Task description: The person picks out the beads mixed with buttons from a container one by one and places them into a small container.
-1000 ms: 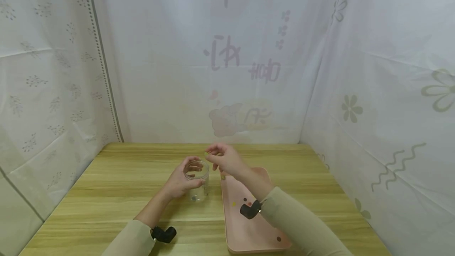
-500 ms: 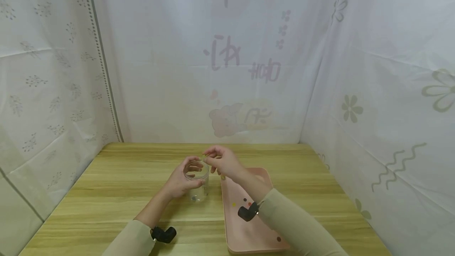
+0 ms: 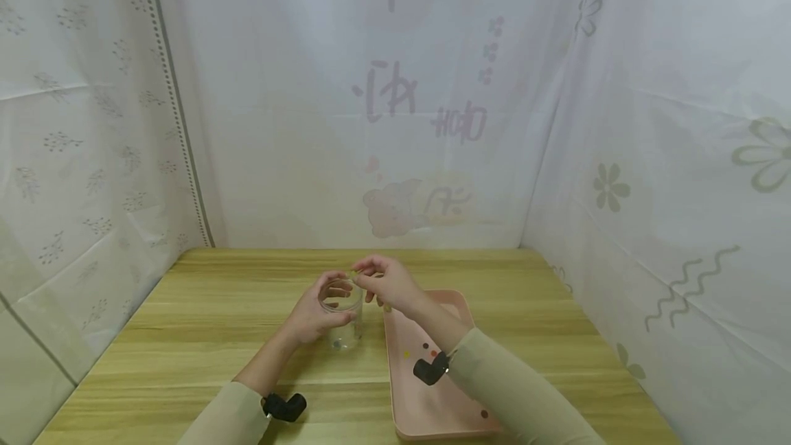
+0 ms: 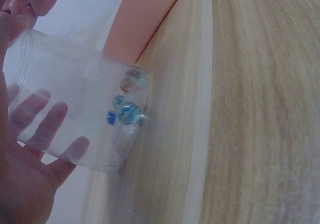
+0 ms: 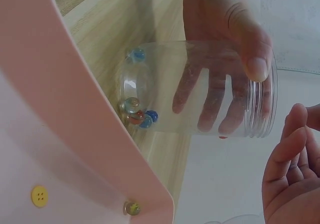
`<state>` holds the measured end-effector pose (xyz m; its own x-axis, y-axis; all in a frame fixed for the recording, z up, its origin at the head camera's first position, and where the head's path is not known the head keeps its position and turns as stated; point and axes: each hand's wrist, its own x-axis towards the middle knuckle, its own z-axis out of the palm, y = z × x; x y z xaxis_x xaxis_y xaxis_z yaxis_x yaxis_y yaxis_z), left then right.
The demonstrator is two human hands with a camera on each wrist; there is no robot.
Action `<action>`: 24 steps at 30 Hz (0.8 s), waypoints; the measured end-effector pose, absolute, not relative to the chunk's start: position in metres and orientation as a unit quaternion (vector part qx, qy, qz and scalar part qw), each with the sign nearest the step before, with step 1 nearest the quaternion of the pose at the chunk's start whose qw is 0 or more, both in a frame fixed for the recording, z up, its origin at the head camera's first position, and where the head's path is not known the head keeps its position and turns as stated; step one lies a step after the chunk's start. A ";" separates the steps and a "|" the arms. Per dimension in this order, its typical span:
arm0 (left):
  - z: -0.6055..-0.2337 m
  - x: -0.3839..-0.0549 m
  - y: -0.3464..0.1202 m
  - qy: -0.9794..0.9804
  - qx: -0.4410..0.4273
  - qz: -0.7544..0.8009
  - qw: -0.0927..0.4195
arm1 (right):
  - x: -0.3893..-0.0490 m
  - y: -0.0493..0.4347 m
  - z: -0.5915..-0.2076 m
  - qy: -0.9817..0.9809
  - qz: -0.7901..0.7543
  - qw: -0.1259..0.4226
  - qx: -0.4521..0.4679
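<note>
My left hand [image 3: 312,314] grips a clear screw-neck jar [image 5: 200,89], fingers and thumb wrapped round it near its open mouth. The jar stands upright on the table, left of the pink tray. Several glass marbles [image 4: 128,112], blue, clear and reddish, lie at its bottom. Close beside the rim, my right hand [image 3: 389,283] pinches a small yellowish-green thing [image 3: 353,275] between thumb and fingertips; its kind I cannot tell. In the right wrist view those fingertips [image 5: 299,115] are just off the jar's mouth, and what they pinch is hidden.
The pink tray [image 3: 417,404] holds a yellow button [image 5: 39,196], a marble [image 5: 132,208] in its far corner, a dark piece [image 3: 426,346], a red piece [image 3: 434,354] and a brown piece [image 3: 485,415]. Printed white curtains [image 3: 278,122] enclose the wooden table [image 3: 154,349].
My right hand has moved slightly down and left, bringing its fingertips to the jar's rim. The left hand and the jar have stayed in place.
</note>
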<state>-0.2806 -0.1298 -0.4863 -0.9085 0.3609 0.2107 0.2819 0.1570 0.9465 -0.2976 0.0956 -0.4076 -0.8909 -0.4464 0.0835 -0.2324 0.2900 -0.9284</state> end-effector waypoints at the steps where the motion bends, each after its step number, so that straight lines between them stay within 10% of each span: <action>1: -0.486 -0.281 -0.130 0.760 0.211 0.614 0.032 | -0.298 0.096 -0.407 0.798 -0.555 0.096 -0.214; 24: -0.485 -0.282 -0.130 0.759 0.214 0.615 0.032 | -0.306 0.130 -0.410 0.802 -0.560 0.096 -0.185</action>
